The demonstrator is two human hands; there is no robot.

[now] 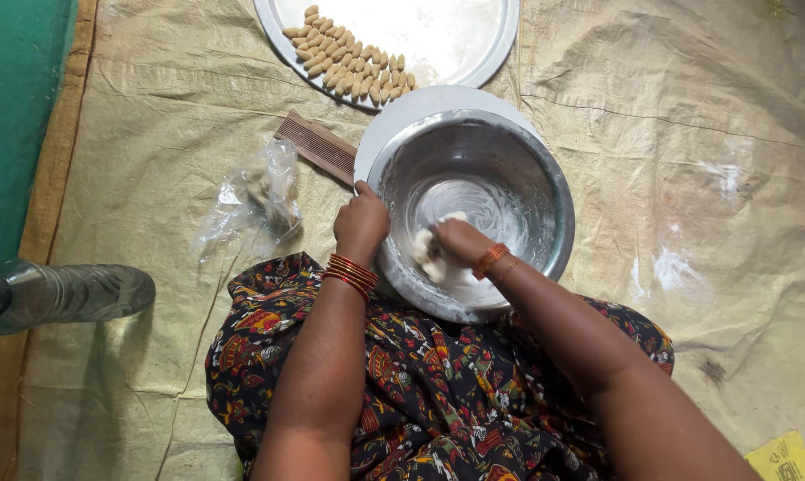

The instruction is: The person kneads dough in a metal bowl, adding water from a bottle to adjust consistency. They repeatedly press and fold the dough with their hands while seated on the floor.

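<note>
While inside bowl, dough under right hand

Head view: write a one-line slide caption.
Right hand kneads dough in a steel bowl; left hand steadies its rim, with shaped pieces on a tray beyond.

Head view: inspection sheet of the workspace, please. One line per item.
Surface: tan woven sheet spread on the floor, creased, white smears at right.
Job's things: steel bowl on a white plate; pale dough inside.
Clutter: round steel tray with rows of shaped dough pieces; ridged wooden comb; crumpled clear bag; plastic bottle lying on its side.
Grips: left hand on the bowl's rim; right hand in the bowl, on the dough.
Cables: nothing seen.
Surroundings: green floor at left; yellow packet at the bottom right.
</note>
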